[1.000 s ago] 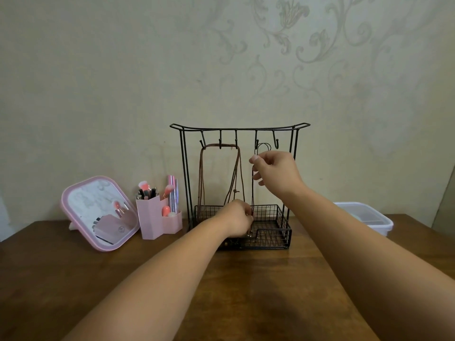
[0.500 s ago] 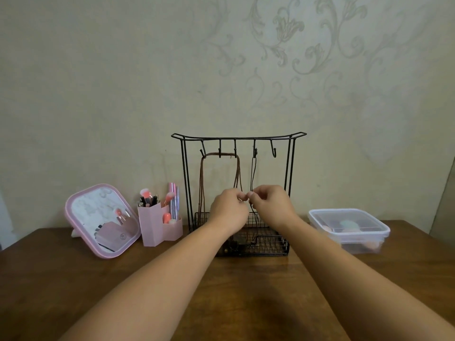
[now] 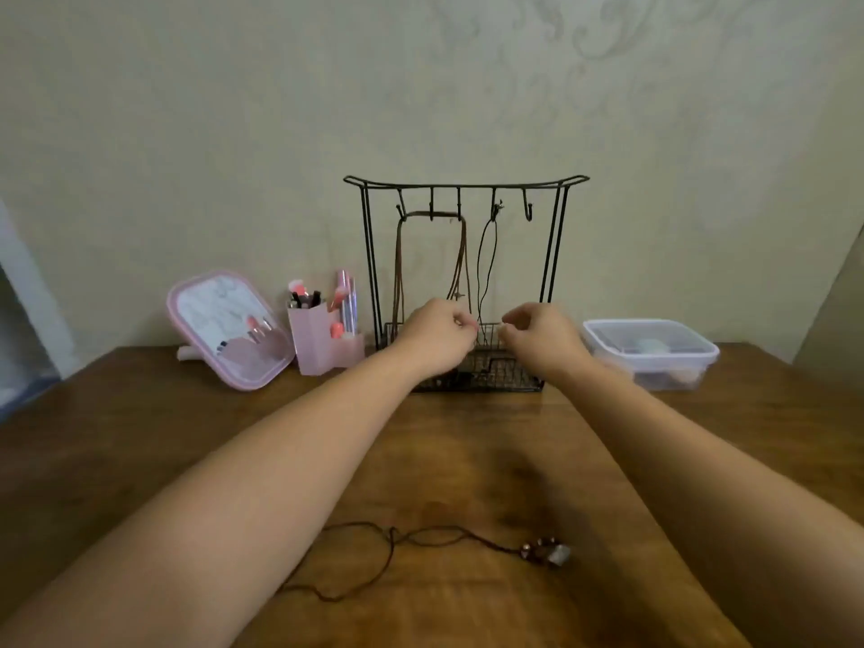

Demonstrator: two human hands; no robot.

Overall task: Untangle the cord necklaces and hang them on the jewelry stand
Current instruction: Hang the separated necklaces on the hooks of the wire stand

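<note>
The black cord necklace point(image 3: 486, 264) hangs from the fourth hook of the jewelry stand point(image 3: 465, 183), just above and between my two hands, its thin loop running straight down so that its long axis is vertical and its lower end drops into the wire basket at the stand's foot. My left hand point(image 3: 437, 336) has its fingers curled in a pinch right at that cord's lower stretch, I judge to steady it so it falls free of its neighbour; whether the cord is truly between the fingertips is too fine to tell. My right hand point(image 3: 537, 336) sits just to the other side of the cord, fingers loosely curled and apart from it, holding nothing that I can see. Just left of the black cord, above my left hand, the brown cord necklaces point(image 3: 432, 254) drape over the first three hooks, their strands also hanging vertically into the basket. The last hook, above my right hand, is bare. Near my elbows, well short of my hands, one more cord necklace point(image 3: 411, 540) lies on the worktop point(image 3: 467, 451), its cord trailing leftward and its beaded pendant pointing right; I judge it is the one left to hang. Beyond my left hand stand a pink brush holder point(image 3: 322, 339) and a pink mirror point(image 3: 229, 329); beyond my right, a clear lidded box point(image 3: 650, 353).
</note>
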